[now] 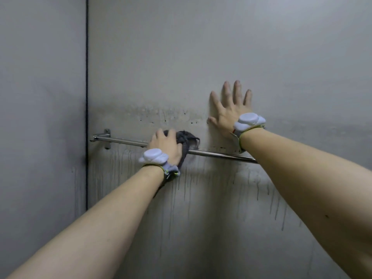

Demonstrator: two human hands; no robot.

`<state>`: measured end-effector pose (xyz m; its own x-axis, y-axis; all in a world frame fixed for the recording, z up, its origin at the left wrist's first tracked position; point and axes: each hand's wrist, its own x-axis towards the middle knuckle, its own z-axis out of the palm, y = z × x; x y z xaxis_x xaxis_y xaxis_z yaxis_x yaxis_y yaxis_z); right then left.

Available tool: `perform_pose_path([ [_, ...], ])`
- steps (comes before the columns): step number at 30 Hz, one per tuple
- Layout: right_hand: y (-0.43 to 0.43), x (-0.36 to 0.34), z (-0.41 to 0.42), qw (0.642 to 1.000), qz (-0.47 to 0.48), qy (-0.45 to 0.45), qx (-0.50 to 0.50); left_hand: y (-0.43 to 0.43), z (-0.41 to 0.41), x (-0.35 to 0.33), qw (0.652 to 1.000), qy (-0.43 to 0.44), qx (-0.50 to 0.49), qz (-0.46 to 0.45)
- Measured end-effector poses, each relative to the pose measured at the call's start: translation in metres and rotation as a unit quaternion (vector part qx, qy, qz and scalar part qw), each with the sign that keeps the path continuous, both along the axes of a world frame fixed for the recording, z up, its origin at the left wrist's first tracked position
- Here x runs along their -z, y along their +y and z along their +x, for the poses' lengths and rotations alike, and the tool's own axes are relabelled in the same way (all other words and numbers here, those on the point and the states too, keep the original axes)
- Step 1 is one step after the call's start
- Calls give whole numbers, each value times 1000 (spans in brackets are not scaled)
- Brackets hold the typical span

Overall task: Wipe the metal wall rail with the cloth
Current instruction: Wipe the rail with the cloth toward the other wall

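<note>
A thin metal rail runs across the grey wall, from a bracket at the left down toward the right, where my forearm hides its far end. My left hand grips a dark grey cloth wrapped over the rail near its middle. The cloth bunches above the bar and hangs a little below it. Above the rail's right part, my right hand lies flat against the wall with its fingers spread and holds nothing.
The wall is stained, with dark specks above the rail and drip streaks below it. A dark vertical seam separates it from a plain grey panel at the left. Both wrists carry white devices on bands.
</note>
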<state>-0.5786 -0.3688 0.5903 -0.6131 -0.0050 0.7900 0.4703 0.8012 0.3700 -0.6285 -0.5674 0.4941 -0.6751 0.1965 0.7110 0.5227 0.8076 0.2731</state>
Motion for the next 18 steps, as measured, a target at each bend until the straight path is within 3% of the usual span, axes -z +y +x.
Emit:
perform_pose_path([
  [3, 1, 3, -1, 1000, 5, 11, -7, 36, 37, 14, 988, 75, 138, -9],
  [5, 2, 5, 1, 1000, 8, 19, -13, 52, 56, 25, 971, 149, 173, -78],
  [9, 6, 5, 7, 999, 24, 13, -28, 43, 47, 11, 946, 206, 127, -217],
  [12, 12, 2, 14, 999, 35, 3, -34, 19, 25, -3, 934, 230, 72, -264],
  [15, 11, 1, 15, 999, 39, -8, -30, -7, 8, 0, 949, 199, -30, -243],
  [18, 6, 2, 15, 999, 35, -5, -21, -9, 15, 18, 981, 98, -100, -134],
])
